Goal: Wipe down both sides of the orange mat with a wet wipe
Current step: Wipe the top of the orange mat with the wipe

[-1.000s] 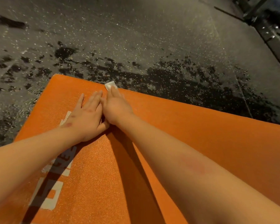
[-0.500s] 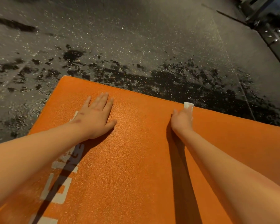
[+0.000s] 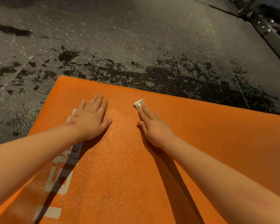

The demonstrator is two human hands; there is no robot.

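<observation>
The fingers (image 3: 146,113) of the right hand (image 3: 153,126) are held straight and close together, and a small folded white wipe (image 3: 139,103) is pressed under their tips; only its far corner is seen past the fingertips. Nothing is gripped: the wipe is pinned flat against the mat (image 3: 120,175), near the mat's far edge and to the right of its middle. The left hand (image 3: 90,120) is laid palm down on the mat, its fingers (image 3: 95,102) straight and slightly spread, with the thumb out to the right. The two hands are set apart, with bare orange surface between them. White lettering (image 3: 58,183) is printed along the mat's left side and is partly covered by the left hand and forearm. Shadows are cast on the mat by both forearms. The mat is spread on a dark speckled floor (image 3: 136,38), where black patches (image 3: 184,75) are seen just beyond the far edge. A metal frame (image 3: 268,29) is seen at the top right corner.
</observation>
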